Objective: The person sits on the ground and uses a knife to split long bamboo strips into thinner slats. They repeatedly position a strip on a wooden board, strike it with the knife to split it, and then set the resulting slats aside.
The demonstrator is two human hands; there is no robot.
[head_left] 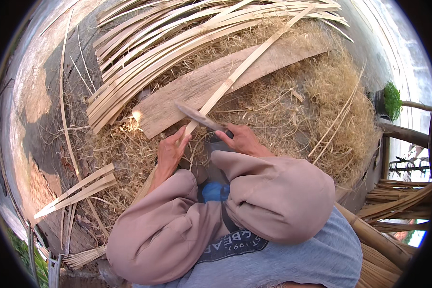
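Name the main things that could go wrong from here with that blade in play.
The knife crosses the pale strip just beyond the left hand, which looks bare, so a slip could cut those fingers. The right hand grips the handle with both knees close by; a stray stroke might reach them. The strip's far end overlaps the laid-out strips and could snag if pulled.
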